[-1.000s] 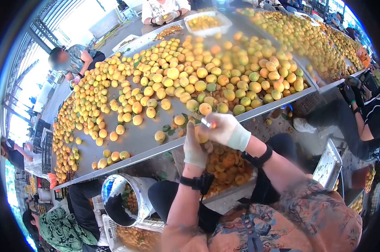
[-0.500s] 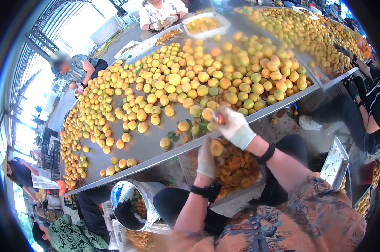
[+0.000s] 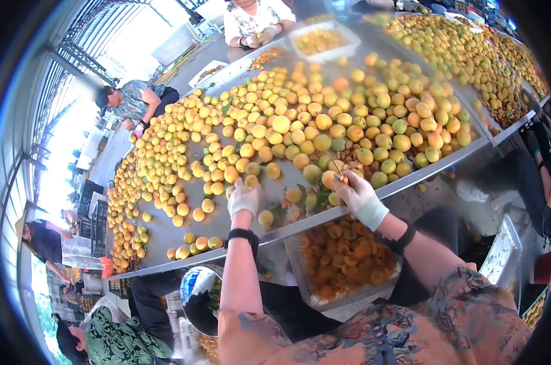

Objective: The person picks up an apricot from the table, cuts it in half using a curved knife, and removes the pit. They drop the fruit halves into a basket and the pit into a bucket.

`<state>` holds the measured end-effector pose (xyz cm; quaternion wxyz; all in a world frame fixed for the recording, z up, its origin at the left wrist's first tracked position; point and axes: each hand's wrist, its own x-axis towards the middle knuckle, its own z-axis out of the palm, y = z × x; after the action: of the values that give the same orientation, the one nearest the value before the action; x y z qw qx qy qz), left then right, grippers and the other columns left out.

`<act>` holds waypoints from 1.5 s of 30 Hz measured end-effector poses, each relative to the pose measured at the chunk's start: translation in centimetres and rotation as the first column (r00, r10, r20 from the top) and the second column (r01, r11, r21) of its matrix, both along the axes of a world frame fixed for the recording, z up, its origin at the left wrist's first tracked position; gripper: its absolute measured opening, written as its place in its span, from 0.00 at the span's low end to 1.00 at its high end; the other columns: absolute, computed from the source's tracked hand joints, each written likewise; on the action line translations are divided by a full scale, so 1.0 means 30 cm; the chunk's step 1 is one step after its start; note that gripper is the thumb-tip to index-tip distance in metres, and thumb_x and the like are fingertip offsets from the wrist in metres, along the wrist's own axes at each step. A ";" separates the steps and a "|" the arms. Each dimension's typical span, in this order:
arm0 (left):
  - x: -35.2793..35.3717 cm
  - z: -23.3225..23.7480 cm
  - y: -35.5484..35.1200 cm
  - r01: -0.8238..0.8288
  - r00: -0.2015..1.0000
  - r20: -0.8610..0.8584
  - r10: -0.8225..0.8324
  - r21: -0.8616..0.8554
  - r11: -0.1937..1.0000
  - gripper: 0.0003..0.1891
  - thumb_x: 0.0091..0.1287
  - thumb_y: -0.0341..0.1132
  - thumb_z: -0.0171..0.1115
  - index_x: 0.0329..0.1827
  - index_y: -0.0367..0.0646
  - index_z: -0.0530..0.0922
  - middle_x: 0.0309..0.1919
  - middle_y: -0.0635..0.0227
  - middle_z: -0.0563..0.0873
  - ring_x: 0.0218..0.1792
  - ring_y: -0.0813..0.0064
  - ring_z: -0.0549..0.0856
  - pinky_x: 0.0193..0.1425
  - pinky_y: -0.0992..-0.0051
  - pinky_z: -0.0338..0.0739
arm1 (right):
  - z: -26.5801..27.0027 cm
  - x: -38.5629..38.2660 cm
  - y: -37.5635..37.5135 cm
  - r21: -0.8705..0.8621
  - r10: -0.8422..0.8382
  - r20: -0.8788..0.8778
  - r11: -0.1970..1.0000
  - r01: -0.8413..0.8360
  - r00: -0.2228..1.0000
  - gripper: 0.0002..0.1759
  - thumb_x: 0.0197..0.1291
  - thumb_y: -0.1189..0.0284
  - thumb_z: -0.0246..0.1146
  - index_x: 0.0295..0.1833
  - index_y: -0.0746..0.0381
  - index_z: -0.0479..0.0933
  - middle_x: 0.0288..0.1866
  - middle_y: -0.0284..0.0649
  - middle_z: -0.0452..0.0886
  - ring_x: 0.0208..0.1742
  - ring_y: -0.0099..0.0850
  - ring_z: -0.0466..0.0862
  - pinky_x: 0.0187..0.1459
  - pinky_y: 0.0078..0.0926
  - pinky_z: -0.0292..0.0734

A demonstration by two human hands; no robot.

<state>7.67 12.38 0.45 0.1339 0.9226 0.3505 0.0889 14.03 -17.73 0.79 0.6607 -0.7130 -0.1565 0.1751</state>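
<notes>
Gloved, my left hand (image 3: 244, 198) reaches over the metal table (image 3: 160, 234) with its fingers round a yellow-orange fruit (image 3: 251, 182). My right hand (image 3: 356, 193), also gloved, is closed on a small thin tool (image 3: 335, 163) above the table's front edge. Many yellow-orange fruits (image 3: 281, 124) lie spread over the table beyond both hands. Below the edge, between my forearms, a crate (image 3: 300, 267) holds fruit halves (image 3: 348, 255).
A white bucket (image 3: 193, 281) stands below the edge at left. A white tray (image 3: 352, 50) of fruit pieces sits at the table's far side. Co-workers are at the far side (image 3: 260, 24), the left (image 3: 132, 100) and the lower left (image 3: 114, 334). A metal tray (image 3: 502, 249) is at right.
My left hand has moved from above the crate up and left onto the table, to a fruit. My right hand stays near the edge with the tool. The whole view has shifted slightly.
</notes>
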 end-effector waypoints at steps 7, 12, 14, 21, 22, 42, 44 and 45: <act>0.100 -0.115 0.134 0.061 0.984 -0.161 -0.075 -0.089 0.994 0.25 0.69 0.50 0.50 0.60 0.40 0.75 0.55 0.42 0.83 0.59 0.45 0.82 0.62 0.53 0.76 | -0.104 -0.003 0.034 0.225 0.149 -0.137 0.967 -0.116 0.979 0.23 0.68 0.69 0.58 0.67 0.64 0.69 0.27 0.32 0.77 0.17 0.17 0.69 0.17 0.18 0.63; 0.047 -0.151 -0.096 0.487 0.782 0.441 -0.441 0.008 0.873 0.22 0.61 0.47 0.68 0.52 0.43 0.78 0.38 0.51 0.88 0.42 0.50 0.88 0.48 0.59 0.82 | -0.036 0.001 0.084 0.152 0.092 -0.019 0.984 -0.088 0.996 0.15 0.63 0.76 0.64 0.54 0.65 0.72 0.42 0.33 0.78 0.41 0.22 0.78 0.44 0.22 0.77; -0.061 0.084 -0.352 0.424 0.862 0.460 -0.211 -0.429 0.797 0.23 0.58 0.41 0.71 0.55 0.44 0.75 0.39 0.52 0.87 0.43 0.51 0.87 0.48 0.60 0.81 | -0.018 -0.008 0.115 0.033 0.059 -0.061 0.998 -0.057 0.996 0.14 0.61 0.75 0.67 0.50 0.63 0.72 0.39 0.32 0.76 0.39 0.21 0.76 0.42 0.22 0.76; -0.168 0.036 -0.435 0.644 0.747 0.661 0.074 -0.747 0.164 0.24 0.69 0.36 0.66 0.65 0.44 0.69 0.51 0.66 0.83 0.49 0.75 0.84 0.54 0.73 0.79 | -0.074 -0.023 0.105 0.186 0.092 -0.056 0.979 -0.080 0.994 0.16 0.60 0.68 0.70 0.46 0.62 0.71 0.33 0.30 0.72 0.31 0.20 0.70 0.32 0.20 0.71; -0.183 0.055 -0.428 0.585 0.804 0.565 0.188 -0.808 -0.074 0.22 0.73 0.37 0.63 0.66 0.44 0.70 0.51 0.69 0.82 0.48 0.80 0.83 0.52 0.76 0.79 | -0.055 -0.032 0.101 0.223 0.140 -0.096 0.968 -0.116 0.986 0.14 0.63 0.68 0.67 0.47 0.62 0.71 0.30 0.31 0.73 0.24 0.20 0.71 0.25 0.20 0.69; -0.333 0.023 -0.406 0.700 0.631 0.768 0.108 -0.624 0.346 0.27 0.75 0.39 0.61 0.73 0.37 0.67 0.56 0.66 0.82 0.44 0.82 0.83 0.44 0.83 0.78 | -0.095 -0.129 0.063 0.271 0.237 0.028 0.933 -0.235 0.971 0.15 0.73 0.67 0.55 0.60 0.62 0.72 0.33 0.29 0.78 0.24 0.18 0.74 0.24 0.15 0.69; -0.332 0.056 -0.415 0.669 0.699 0.676 0.232 -0.733 0.119 0.28 0.76 0.40 0.59 0.74 0.38 0.66 0.57 0.65 0.81 0.50 0.77 0.82 0.52 0.78 0.77 | -0.048 -0.176 0.070 0.459 0.295 -0.248 0.875 -0.156 0.923 0.17 0.74 0.62 0.57 0.59 0.61 0.73 0.34 0.27 0.78 0.26 0.16 0.74 0.27 0.14 0.69; -0.328 0.077 -0.425 0.694 0.685 0.681 0.259 -0.718 0.053 0.27 0.77 0.42 0.58 0.74 0.38 0.66 0.57 0.64 0.81 0.53 0.73 0.82 0.57 0.74 0.76 | -0.032 -0.197 0.075 0.548 0.346 -0.231 0.818 -0.172 0.909 0.17 0.74 0.61 0.58 0.58 0.61 0.73 0.34 0.27 0.78 0.27 0.15 0.74 0.27 0.14 0.69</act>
<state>-2.16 -0.39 2.74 0.8399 0.5218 0.0740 0.1294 8.11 -15.48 -0.17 0.8131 -0.4428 -0.1851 0.3293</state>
